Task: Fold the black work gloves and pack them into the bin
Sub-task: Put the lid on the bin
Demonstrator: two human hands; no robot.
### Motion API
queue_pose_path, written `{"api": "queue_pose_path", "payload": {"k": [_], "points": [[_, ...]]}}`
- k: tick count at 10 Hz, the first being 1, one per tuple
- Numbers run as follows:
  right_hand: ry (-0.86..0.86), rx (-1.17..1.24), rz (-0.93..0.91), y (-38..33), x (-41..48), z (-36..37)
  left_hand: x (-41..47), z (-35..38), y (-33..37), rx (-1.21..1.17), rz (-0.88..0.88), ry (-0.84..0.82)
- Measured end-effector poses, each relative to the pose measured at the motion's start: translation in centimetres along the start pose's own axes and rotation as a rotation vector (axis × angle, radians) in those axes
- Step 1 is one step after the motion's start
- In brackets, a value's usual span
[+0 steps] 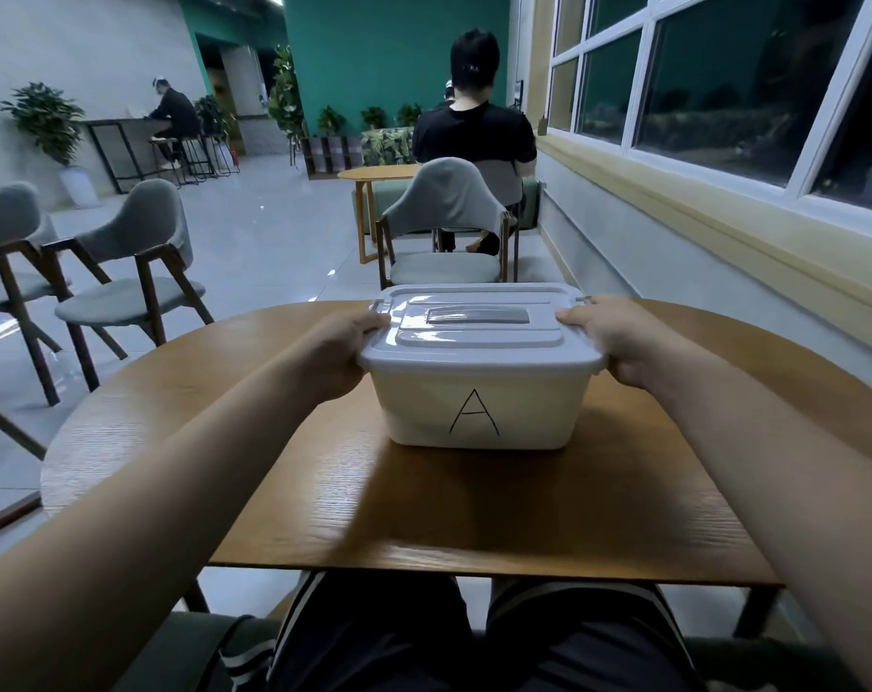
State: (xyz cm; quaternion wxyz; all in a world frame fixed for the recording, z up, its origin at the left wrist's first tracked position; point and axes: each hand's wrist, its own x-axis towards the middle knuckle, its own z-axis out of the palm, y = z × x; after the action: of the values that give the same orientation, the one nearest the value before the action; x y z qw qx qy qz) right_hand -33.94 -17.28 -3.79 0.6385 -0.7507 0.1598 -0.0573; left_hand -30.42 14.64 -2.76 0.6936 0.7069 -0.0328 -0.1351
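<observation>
Bin (478, 407), lettered A, on table (473, 516), lid (478, 322) on; left hand (344, 352) and right hand (618, 342) at opposite ends, fingers (576, 318) clamped on the lid's edges, likely to unlatch it; gloves unseen.

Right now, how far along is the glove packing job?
Done: unclear; no gloves show on the table, and the bin marked A is opaque, its lid on. In hand: left hand and right hand grip the lid's ends. Left: cannot tell whether it is being opened or closed.
</observation>
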Motion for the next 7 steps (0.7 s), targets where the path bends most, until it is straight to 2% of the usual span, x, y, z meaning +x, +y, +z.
{"api": "queue_pose_path", "payload": {"k": [1, 2, 3, 4, 5, 6, 7], "points": [[0.025, -0.224, -0.051, -0.4, -0.1, 0.6, -0.1, 0.7, 0.7, 0.117, 0.035, 0.078], [0.070, -0.313, -0.075, -0.3, 0.3, 0.9, -1.5, 0.9, 1.5, 0.289, 0.091, 0.200], [0.065, -0.279, -0.086, -0.1, 0.2, 0.7, 0.0, 1.0, 1.4, 0.015, 0.023, 0.246], [0.019, -0.195, -0.093, 0.3, -0.3, 0.3, -0.4, 1.0, 0.9, 0.267, 0.129, 0.215], [0.018, -0.219, -0.174, 0.8, -2.0, -0.2, -0.9, -0.3, -0.3, 0.499, 0.312, 0.264], [0.053, -0.505, -0.357, 1.4, -5.3, -0.3, -3.1, -0.8, -2.0, 0.757, 0.509, 0.181], [0.062, -0.714, -0.465, 2.1, -8.5, 0.0, -5.2, -0.7, -4.0, 0.885, 0.593, 0.138]]}}
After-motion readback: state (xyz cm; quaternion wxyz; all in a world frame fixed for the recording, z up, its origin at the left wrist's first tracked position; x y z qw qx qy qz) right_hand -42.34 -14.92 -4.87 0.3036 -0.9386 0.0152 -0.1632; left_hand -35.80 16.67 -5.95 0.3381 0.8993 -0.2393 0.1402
